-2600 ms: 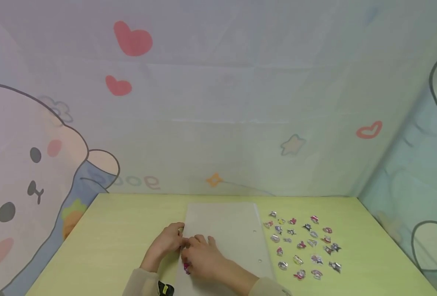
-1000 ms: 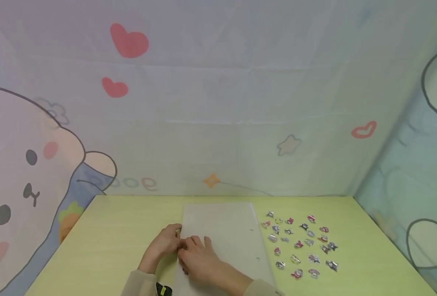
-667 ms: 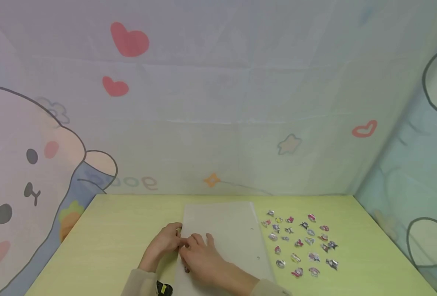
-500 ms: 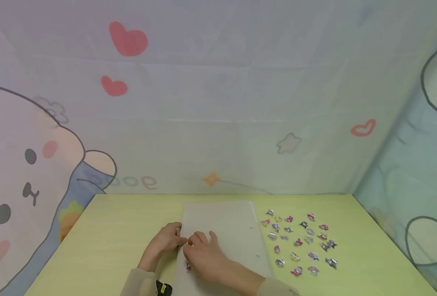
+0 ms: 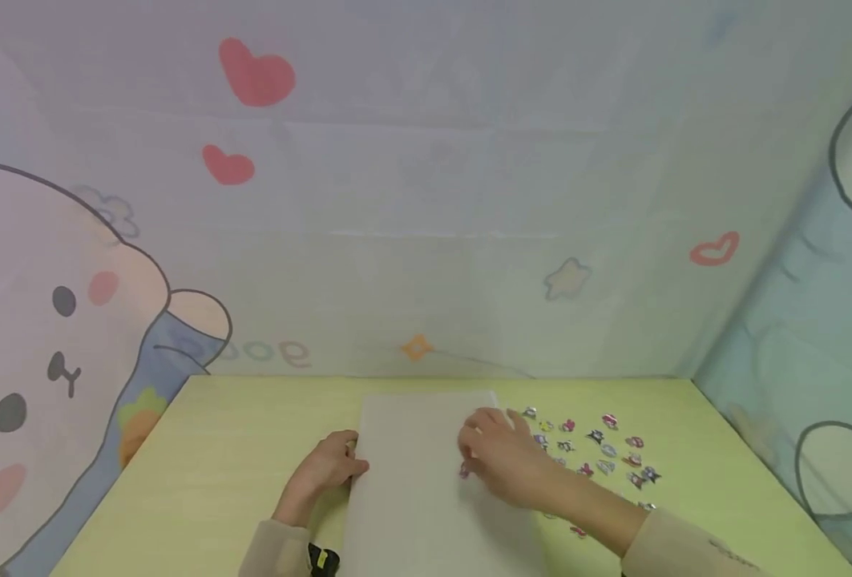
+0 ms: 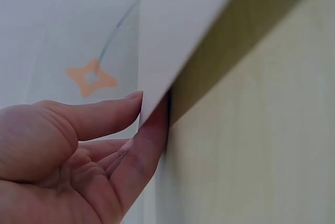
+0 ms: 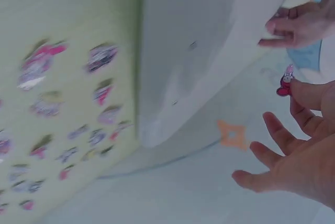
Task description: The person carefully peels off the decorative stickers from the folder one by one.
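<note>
A white, flat, board-like sheet point(image 5: 407, 513) lies lengthwise on the pale yellow table. At its left edge my left hand point(image 5: 328, 463) pinches the rim; the left wrist view shows the thumb on the near face and a finger behind the white edge point(image 6: 172, 30). My right hand point(image 5: 506, 458) hovers over the sheet's right half. Between thumb and index finger it pinches a small pink and red cartoon sticker point(image 7: 285, 82), while the other fingers are spread. Two small round marks, one of them here point(image 7: 193, 45), show near the sheet's right edge.
Several glossy cartoon stickers point(image 5: 609, 420) lie scattered on the table point(image 5: 692, 513) right of the sheet, partly hidden by my right forearm. A printed cloth backdrop point(image 5: 426, 288) rises behind the table's far edge. A black and yellow item point(image 5: 322, 559) sits by my left wrist.
My right hand has lifted from the sheet's left edge beside my left hand and moved right and farther away, carrying the sticker. The left hand stays at the edge.
</note>
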`<state>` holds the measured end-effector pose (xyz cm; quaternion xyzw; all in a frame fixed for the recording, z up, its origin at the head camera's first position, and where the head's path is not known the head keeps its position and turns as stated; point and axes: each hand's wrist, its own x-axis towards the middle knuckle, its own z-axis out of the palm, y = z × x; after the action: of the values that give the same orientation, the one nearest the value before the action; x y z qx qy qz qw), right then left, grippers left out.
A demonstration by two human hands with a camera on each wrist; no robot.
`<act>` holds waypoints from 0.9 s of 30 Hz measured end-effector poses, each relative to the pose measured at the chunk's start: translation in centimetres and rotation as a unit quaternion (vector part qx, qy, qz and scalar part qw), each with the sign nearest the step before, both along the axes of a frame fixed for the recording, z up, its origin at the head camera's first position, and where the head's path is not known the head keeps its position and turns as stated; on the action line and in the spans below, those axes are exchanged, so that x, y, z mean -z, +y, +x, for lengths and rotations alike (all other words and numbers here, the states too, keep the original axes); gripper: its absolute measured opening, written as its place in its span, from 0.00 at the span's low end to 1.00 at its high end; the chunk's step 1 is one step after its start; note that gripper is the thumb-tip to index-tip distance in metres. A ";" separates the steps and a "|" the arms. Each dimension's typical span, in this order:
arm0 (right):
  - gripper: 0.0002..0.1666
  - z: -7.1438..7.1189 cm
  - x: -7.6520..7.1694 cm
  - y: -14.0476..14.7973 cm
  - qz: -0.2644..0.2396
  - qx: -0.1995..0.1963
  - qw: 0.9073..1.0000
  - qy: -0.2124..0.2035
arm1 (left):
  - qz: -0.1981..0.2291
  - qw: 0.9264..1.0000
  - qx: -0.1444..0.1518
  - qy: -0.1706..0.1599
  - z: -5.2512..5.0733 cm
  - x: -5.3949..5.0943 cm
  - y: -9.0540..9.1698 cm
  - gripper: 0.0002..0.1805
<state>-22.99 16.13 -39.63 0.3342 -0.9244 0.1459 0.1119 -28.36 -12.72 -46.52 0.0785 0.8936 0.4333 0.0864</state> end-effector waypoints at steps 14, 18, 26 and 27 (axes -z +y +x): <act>0.10 -0.4 0.8 12.4 -0.079 0.049 0.990 -0.107 | 0.016 1.000 0.008 -0.005 0.5 0.4 -0.3 0.36; 0.13 -0.5 2.0 15.5 -0.075 0.071 0.990 -0.095 | 0.019 1.000 0.008 -0.006 0.6 0.5 -0.2 0.36; 0.12 -0.9 4.9 20.8 -0.058 0.104 0.988 -0.096 | 0.022 1.000 0.009 -0.003 0.6 0.8 -0.5 0.36; 0.12 -1.0 5.2 21.5 -0.049 0.108 0.989 -0.092 | 0.021 1.000 0.008 -0.001 0.7 0.8 -0.5 0.36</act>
<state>-23.95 37.59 -44.84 0.2117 -0.9532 0.2081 0.0575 -27.68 -13.22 -47.27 0.0873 0.8834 0.4515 0.0897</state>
